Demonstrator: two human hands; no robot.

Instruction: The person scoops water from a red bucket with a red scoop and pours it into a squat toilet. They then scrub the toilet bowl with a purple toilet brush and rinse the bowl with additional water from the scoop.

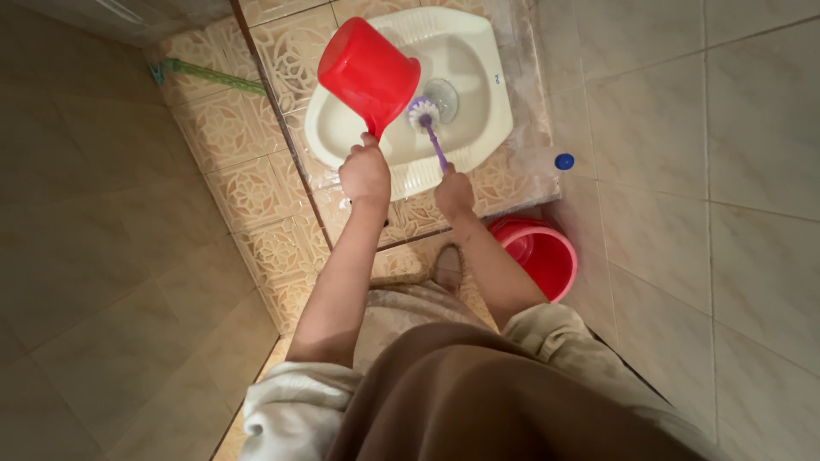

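We find the red jug (367,72) held tilted over the near left part of the white squat toilet pan (478,94), its open mouth turned toward the bowl and its handle gripped in the clenched left hand (365,173). Just beside the jug's rim, the toilet brush (424,115) stands with its white and purple bristle head down inside the pan, near the drain opening; its purple handle runs back to the right hand (453,192), which is closed around the handle's end. Both forearms reach forward from rolled light sleeves. We note the pan is set into a raised step of patterned beige tiles (248,188). On the lower floor, to the right of the right forearm and against the wall, stands a red bucket (540,256), well apart from the jug. A clear plastic bottle with a blue cap (559,160) lies on the step's right edge, near the pan. A green stick-like object (209,75) rests on the tiles at the far left. Plain beige wall tiles (726,171) enclose the right side.
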